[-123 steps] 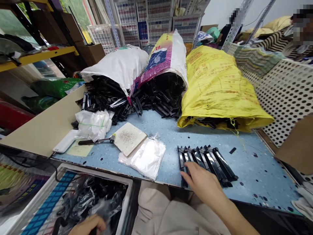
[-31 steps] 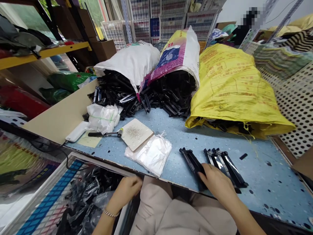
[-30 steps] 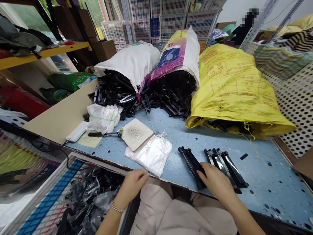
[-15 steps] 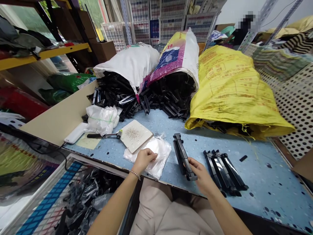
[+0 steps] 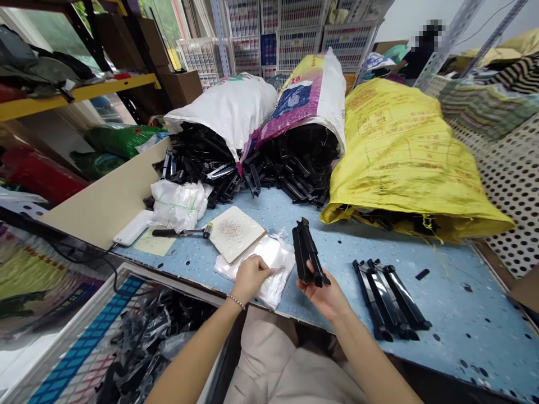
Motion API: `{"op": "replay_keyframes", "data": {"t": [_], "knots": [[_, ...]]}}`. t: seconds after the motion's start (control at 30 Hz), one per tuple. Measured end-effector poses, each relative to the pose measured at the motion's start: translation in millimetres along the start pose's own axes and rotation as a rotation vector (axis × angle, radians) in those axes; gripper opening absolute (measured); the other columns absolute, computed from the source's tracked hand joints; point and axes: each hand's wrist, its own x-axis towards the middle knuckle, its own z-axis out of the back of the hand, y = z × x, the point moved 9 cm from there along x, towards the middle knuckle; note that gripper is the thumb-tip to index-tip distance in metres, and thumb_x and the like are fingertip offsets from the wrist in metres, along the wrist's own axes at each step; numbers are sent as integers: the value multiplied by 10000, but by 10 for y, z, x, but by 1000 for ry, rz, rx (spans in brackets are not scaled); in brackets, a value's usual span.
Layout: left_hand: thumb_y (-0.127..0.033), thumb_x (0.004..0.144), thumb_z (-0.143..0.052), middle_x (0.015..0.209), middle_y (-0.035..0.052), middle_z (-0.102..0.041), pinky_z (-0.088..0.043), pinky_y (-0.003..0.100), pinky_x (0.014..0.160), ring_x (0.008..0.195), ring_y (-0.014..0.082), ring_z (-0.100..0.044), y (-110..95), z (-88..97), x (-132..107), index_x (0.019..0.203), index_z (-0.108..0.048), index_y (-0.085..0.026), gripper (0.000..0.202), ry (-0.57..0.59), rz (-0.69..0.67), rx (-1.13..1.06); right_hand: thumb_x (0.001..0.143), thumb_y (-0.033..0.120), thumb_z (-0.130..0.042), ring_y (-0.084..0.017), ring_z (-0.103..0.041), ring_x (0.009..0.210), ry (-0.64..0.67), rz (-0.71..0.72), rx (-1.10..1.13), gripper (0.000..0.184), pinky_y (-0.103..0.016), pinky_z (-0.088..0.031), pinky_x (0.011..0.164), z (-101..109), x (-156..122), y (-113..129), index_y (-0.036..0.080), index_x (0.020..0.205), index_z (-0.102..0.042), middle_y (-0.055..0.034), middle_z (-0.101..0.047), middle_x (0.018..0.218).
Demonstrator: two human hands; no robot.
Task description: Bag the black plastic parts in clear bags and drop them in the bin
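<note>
My left hand [image 5: 254, 278] pinches the edge of a clear plastic bag [image 5: 278, 275], which lies on a small stack of such bags at the table's front. In my right hand [image 5: 324, 294] are black plastic strip-like parts [image 5: 306, 252], held together and tilted up off the table, with fingers wrapped round their lower end. To the right, several more black parts [image 5: 389, 300] lie side by side on the blue tabletop. A square pale board [image 5: 236, 233] with a pitted middle rests against the bag stack. Beside it lies a hammer [image 5: 183, 232] with a black handle.
White sacks [image 5: 227, 106] and a yellow sack [image 5: 412, 163] stand at the back, with black parts [image 5: 290, 174] spilling out. A bundle of plastic bags [image 5: 179, 205] and a white phone-like device [image 5: 132, 227] sit left. Below is a crate [image 5: 84, 342] of bagged black items.
My right hand has lifted and turned the black parts, its palm now under their lower end. My left hand has pulled the bag's edge up slightly to the right.
</note>
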Motion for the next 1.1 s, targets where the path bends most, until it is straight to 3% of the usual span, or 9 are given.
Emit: {"op": "replay_keyframes", "data": {"t": [0.17,0.4,0.57,0.67,0.8,0.87,0.97,1.03,1.1], "knots": [[-401,753,-556,513,-43,-487,-340,231,506,501,109,-456,119,22,97,559,-521,-174,301,66,44,-137,609,340,-829,-120,-566,586,-1,-9,-1,311,-280,-501,569,11,0,-51,178,832,-684,5,-656,694],[-359,720,-557,520,-38,-522,-353,216,469,465,98,-448,164,-5,55,641,-569,-158,216,88,52,-204,631,316,-816,-124,-569,605,17,-29,17,272,-273,-506,575,-21,-22,-46,180,829,-689,-3,-666,724],[-348,778,-522,504,-39,-509,-404,226,492,472,110,-487,142,-8,53,632,-534,-167,233,43,13,-153,675,320,-772,-133,-571,634,94,-21,99,186,-383,-540,766,-210,4,-53,209,798,-688,-2,-684,802],[-185,772,-501,629,-1,-591,-474,264,610,612,145,-570,33,41,24,716,-571,-167,91,-2,-56,-70,698,383,-734,-136,-543,620,116,37,96,192,-445,-531,796,-411,145,-95,221,788,-684,6,-672,768],[-31,752,-446,922,106,-655,-433,436,933,980,242,-577,-120,218,-28,744,-620,-160,217,-59,-157,72,631,329,-789,-114,-533,641,-20,221,-16,200,-270,-509,665,-421,204,-42,206,739,-675,40,-623,683],[2,750,-415,1067,146,-633,-388,494,999,1077,271,-546,-155,309,-31,869,-649,-138,298,-85,-192,145,629,305,-799,-106,-533,654,-13,242,-52,214,-213,-478,614,-362,76,-22,201,773,-679,42,-614,690],[32,731,-378,1263,138,-549,-396,440,1046,1187,237,-505,-214,362,-18,1190,-567,-137,524,-87,-280,227,680,329,-770,-123,-554,637,109,-11,-63,211,-212,-468,533,-241,-214,-221,186,801,-672,9,-618,701],[29,726,-373,1316,118,-515,-395,390,1068,1240,209,-474,-257,357,-29,1296,-493,-158,611,-55,-324,212,729,366,-732,-114,-559,618,223,-312,-1,244,-190,-462,491,-198,-444,-481,162,849,-669,-19,-623,722],[22,730,-370,1347,113,-491,-374,389,1091,1275,205,-444,-325,346,-94,1336,-457,-169,642,-12,-348,158,761,402,-702,-77,-535,589,334,-500,79,314,-139,-451,476,-225,-602,-649,134,918,-658,-23,-610,725]]}}
